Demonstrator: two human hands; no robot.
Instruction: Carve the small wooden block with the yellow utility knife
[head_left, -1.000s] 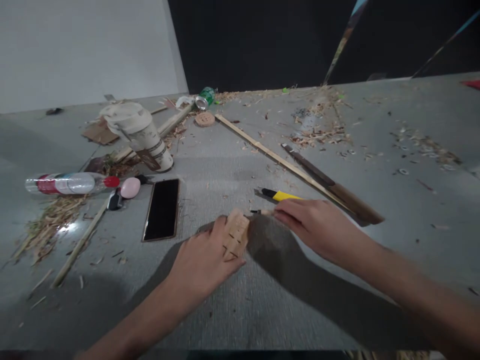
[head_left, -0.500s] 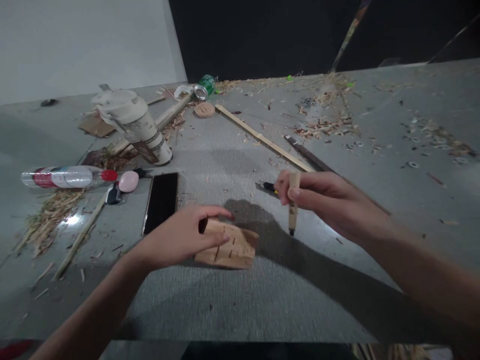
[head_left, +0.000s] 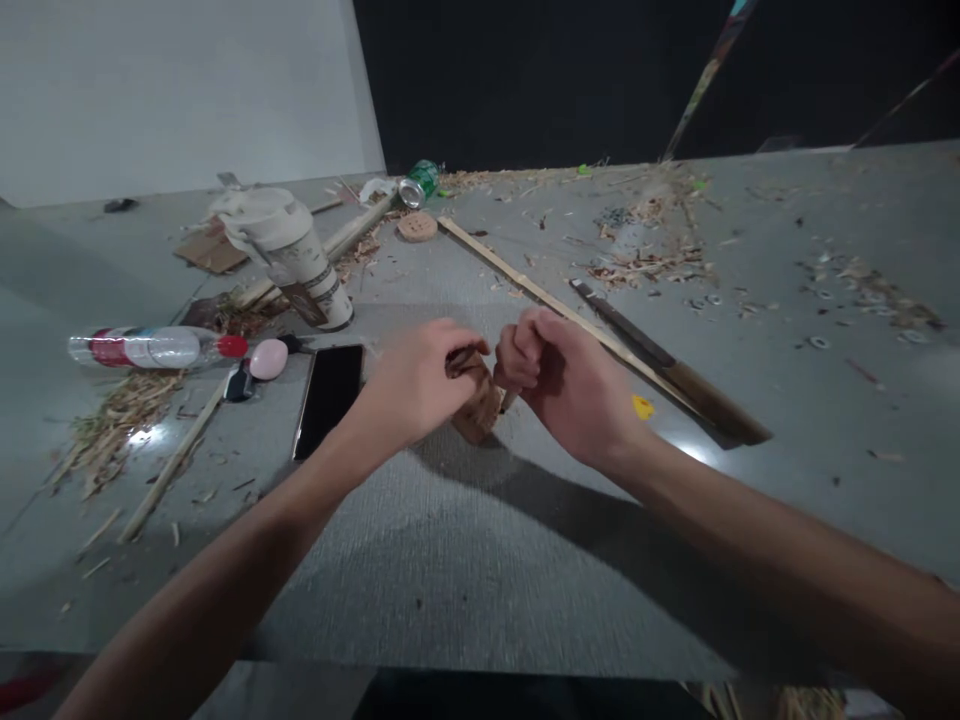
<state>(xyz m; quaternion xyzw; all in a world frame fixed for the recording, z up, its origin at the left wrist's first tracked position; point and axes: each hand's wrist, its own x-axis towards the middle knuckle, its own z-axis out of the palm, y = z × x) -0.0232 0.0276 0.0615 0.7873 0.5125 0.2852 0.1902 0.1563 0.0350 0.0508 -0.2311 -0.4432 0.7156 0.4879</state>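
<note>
Fingers [head_left: 448, 333] of the left hand [head_left: 412, 385] curl partway around a brown wood block [head_left: 478, 420] over the grainy grey table [head_left: 450, 560]; those of the right hand [head_left: 574, 385] fold tightly around a slim tool [head_left: 508, 401], mostly hidden, just beside the block.

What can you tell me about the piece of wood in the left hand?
The wood looks like a small, brown, chunky block, its visible face uneven and too blurred to read any marks. The left hand grips it, hiding its upper left part. It sits tilted, just left of the right hand. The tip of a tool is close to its right side; whether they touch, I can't tell.
</note>
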